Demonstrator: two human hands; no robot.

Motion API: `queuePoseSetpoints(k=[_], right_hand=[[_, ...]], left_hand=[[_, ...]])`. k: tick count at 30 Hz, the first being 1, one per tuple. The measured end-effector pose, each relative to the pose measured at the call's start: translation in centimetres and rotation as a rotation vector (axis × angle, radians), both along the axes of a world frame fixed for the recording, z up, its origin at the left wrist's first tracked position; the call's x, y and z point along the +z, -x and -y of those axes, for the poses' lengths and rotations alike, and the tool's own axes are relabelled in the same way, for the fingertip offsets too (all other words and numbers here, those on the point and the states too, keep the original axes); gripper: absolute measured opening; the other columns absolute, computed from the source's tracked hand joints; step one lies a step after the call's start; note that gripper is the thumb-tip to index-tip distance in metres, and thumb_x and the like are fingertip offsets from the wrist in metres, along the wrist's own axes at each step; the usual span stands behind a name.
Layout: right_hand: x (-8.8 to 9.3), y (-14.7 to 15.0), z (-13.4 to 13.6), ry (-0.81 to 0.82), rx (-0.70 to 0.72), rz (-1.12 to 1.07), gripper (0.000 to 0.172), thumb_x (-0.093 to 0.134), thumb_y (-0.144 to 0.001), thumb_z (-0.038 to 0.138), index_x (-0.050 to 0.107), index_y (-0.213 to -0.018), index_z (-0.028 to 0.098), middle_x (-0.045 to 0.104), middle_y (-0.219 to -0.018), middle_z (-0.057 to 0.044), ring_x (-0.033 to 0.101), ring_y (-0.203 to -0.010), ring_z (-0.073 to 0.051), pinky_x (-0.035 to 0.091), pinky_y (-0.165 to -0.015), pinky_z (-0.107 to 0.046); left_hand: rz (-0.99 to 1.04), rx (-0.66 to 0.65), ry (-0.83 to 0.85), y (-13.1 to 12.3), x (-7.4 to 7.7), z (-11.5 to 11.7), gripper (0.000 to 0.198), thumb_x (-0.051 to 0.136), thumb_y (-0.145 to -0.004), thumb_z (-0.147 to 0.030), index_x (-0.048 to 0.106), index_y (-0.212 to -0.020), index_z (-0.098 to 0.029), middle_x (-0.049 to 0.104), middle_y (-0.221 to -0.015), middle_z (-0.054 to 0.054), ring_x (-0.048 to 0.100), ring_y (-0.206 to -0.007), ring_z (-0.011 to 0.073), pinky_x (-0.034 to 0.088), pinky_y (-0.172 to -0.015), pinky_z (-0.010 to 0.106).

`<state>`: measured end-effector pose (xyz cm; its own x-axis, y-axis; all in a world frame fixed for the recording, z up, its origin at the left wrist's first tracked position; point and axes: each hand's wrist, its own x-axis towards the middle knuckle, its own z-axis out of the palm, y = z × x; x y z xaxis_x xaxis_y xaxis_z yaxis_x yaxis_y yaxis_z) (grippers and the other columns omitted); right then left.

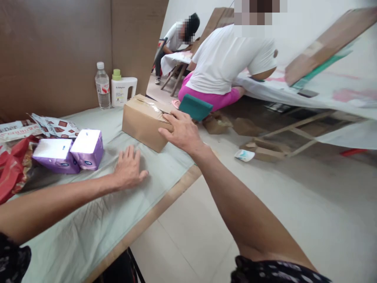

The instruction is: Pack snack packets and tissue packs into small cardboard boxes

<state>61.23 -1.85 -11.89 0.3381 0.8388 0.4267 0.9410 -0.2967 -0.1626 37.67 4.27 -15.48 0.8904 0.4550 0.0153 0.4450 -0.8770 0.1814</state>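
My right hand (182, 131) rests on the near right end of a closed cardboard box (141, 124), fingers over its top edge and thumb against its side. Shiny clear tape runs along the box's top. Flat on the pale green cloth (118, 216) lies my left hand (129, 168), fingers spread, holding nothing. To its left stand two purple-and-white tissue packs (86, 149), side by side. Behind the box are a white detergent bottle (120, 92) with a green cap and a clear water bottle (103, 87).
Snack bags, among them a red bag (13, 167), crowd the table's left side. A tall cardboard panel (55, 51) backs the table. Beyond the wooden edge (147, 224), a person in a white shirt (226, 59) sits at another table; one more person sits farther back.
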Motion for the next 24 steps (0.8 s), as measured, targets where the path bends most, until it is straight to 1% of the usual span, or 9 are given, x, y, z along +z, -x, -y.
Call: queuePoseSetpoints(k=[2, 4, 7, 10, 12, 15, 20, 22, 24], right_hand=[[0.4, 0.2, -0.1, 0.023, -0.003, 0.017, 0.052, 0.059, -0.092, 0.04, 0.065, -0.14, 0.018, 0.059, -0.147, -0.018, 0.051, -0.132, -0.042, 0.051, -0.107, -0.057], [0.5, 0.7, 0.2, 0.032, 0.006, 0.037, 0.05, 0.059, -0.092, 0.038, 0.065, -0.138, 0.018, 0.059, -0.146, -0.018, 0.051, -0.131, -0.041, 0.052, -0.105, -0.056], [0.3, 1.7, 0.9, 0.033, 0.013, 0.067, 0.047, 0.058, -0.094, 0.038, 0.065, -0.137, 0.019, 0.059, -0.145, -0.018, 0.05, -0.131, -0.04, 0.053, -0.101, -0.054], [0.1, 2.4, 0.6, 0.056, -0.054, 0.075, 0.044, 0.055, -0.098, 0.038, 0.064, -0.136, 0.018, 0.059, -0.143, -0.019, 0.05, -0.13, -0.04, 0.053, -0.097, -0.051], [0.4, 2.6, -1.1, 0.093, -0.134, 0.069, 0.043, 0.053, -0.1, 0.039, 0.064, -0.135, 0.017, 0.059, -0.14, -0.021, 0.051, -0.127, -0.039, 0.052, -0.097, -0.05], [0.9, 2.6, -5.4, 0.152, -0.248, 0.047, 0.042, 0.053, -0.101, 0.04, 0.065, -0.133, 0.015, 0.059, -0.138, -0.023, 0.05, -0.126, -0.038, 0.048, -0.098, -0.047], [1.4, 2.3, -12.8, 0.168, -0.313, 0.014, 0.044, 0.051, -0.101, 0.035, 0.065, -0.132, 0.007, 0.058, -0.136, -0.029, 0.049, -0.129, -0.039, 0.045, -0.099, -0.048], [1.3, 2.0, -14.3, 0.173, -0.324, 0.002, 0.046, 0.049, -0.101, 0.034, 0.064, -0.133, 0.005, 0.057, -0.138, -0.03, 0.049, -0.13, -0.04, 0.044, -0.099, -0.05], [1.1, 1.7, -14.8, 0.184, -0.324, -0.009, 0.047, 0.05, -0.1, 0.033, 0.062, -0.135, 0.004, 0.055, -0.14, -0.032, 0.048, -0.131, -0.042, 0.044, -0.1, -0.052]], left_hand=[[-0.052, -0.067, 0.049, 1.4, -2.0, 2.7, 0.075, 0.058, -0.098, -0.053, 0.048, -0.153, -0.003, 0.037, -0.167, 0.034, 0.035, -0.158, 0.05, 0.029, -0.125, 0.068], [-0.068, -0.135, 0.075, 2.2, -3.2, 4.4, 0.077, 0.055, -0.1, -0.058, 0.047, -0.157, -0.007, 0.034, -0.171, 0.029, 0.029, -0.161, 0.0481, 0.024, -0.129, 0.067], [-0.061, -0.209, 0.093, 3.0, -3.7, 5.9, 0.082, 0.052, -0.102, -0.064, 0.041, -0.162, -0.01, 0.029, -0.174, 0.024, 0.022, -0.164, 0.0462, 0.019, -0.131, 0.066], [-0.046, -0.262, 0.107, 3.6, -3.7, 6.7, 0.082, 0.053, -0.101, -0.067, 0.042, -0.162, -0.013, 0.032, -0.173, 0.022, 0.025, -0.163, 0.0456, 0.021, -0.131, 0.066], [-0.032, -0.286, 0.112, 4.0, -3.7, 7.2, 0.081, 0.051, -0.102, -0.067, 0.042, -0.162, -0.014, 0.033, -0.173, 0.02, 0.026, -0.163, 0.0449, 0.022, -0.131, 0.066], [-0.024, -0.306, 0.118, 4.6, -3.7, 8.0, 0.08, 0.051, -0.102, -0.065, 0.04, -0.163, -0.013, 0.033, -0.174, 0.019, 0.026, -0.163, 0.0429, 0.021, -0.132, 0.065], [-0.008, -0.356, 0.156, 5.3, -4.1, 9.2, 0.081, 0.052, -0.103, -0.062, 0.037, -0.163, -0.01, 0.034, -0.174, 0.019, 0.025, -0.164, 0.0379, 0.017, -0.135, 0.06], [0.003, -0.351, 0.161, 5.3, -4.5, 9.5, 0.08, 0.051, -0.104, -0.061, 0.036, -0.164, -0.01, 0.032, -0.174, 0.018, 0.022, -0.165, 0.0367, 0.014, -0.136, 0.059], [0.005, -0.342, 0.165, 5.3, -4.7, 9.7, 0.08, 0.052, -0.104, -0.06, 0.035, -0.164, -0.01, 0.032, -0.175, 0.018, 0.02, -0.166, 0.0362, 0.011, -0.136, 0.059]])
